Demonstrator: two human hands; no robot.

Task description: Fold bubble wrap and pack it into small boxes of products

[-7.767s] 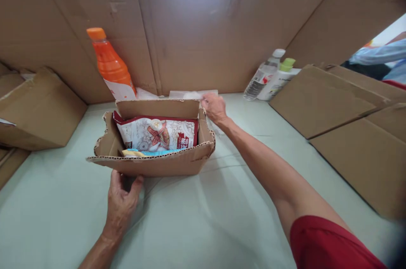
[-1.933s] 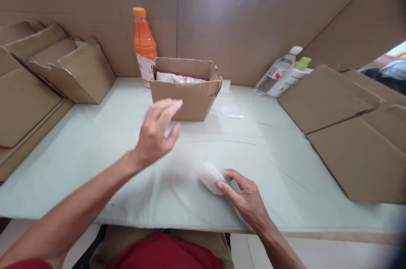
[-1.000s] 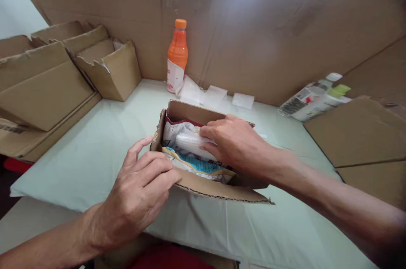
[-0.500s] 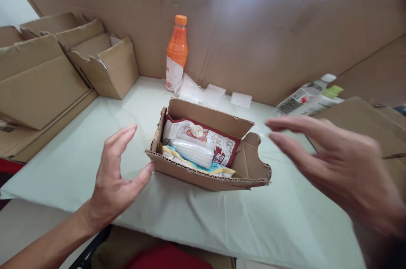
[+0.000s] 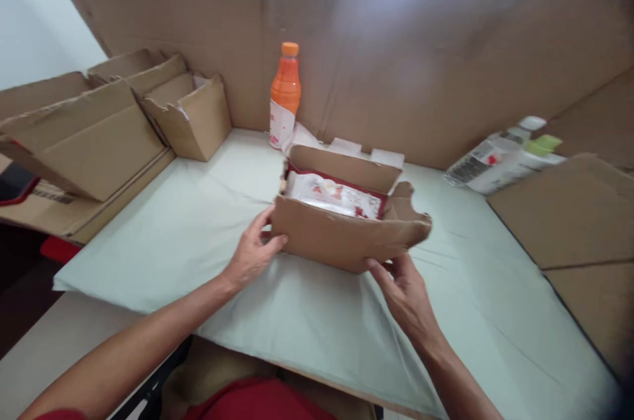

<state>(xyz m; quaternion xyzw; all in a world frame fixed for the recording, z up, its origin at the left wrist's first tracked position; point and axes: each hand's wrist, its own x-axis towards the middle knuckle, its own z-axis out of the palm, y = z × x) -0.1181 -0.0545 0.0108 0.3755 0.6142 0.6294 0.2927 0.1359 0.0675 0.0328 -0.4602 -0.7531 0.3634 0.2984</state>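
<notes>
Cardboard box (image 5: 321, 240): tilting could spill the pouch (image 5: 337, 194).
Left hand (image 5: 251, 256): clasps box's left end.
Right hand (image 5: 410, 298): clasps lower right corner.
Orange bottle (image 5: 286, 86): backward shove could topple it.

Beat-up brown cardboard box (image 5: 324, 242), top wide open and rim pretty ragged, sitting just off the middle of the view toward 4 o'clock. Long sides run roughly 9 to 3, with a scoop in the 3 o'clock end. Inside there's a white printed pouch (image 5: 331, 194), dark red edging toward 12.
</notes>
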